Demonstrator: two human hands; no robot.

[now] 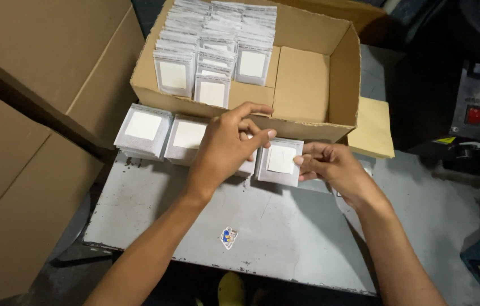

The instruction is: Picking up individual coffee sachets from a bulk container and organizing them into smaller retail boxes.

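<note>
A stack of grey packets with white squares [281, 161] is gripped between both hands, the left hand [225, 146] closed over its left edge, the right hand [330, 165] pinching its right edge. It is held on the grey desk [285, 232], just before the cardboard box [330, 85] of filed packets.

Two hands are seen, a left hand [225, 144] and a right hand [330, 164]. Four stacks of grey packets [143, 133] with white squares are laid in a row on the grey table [274, 226]. One open cardboard box [313, 79] is placed at the far side, and three rows of packets [217, 39] are counted inside. One small sticker [228, 237] is seen near.
</note>
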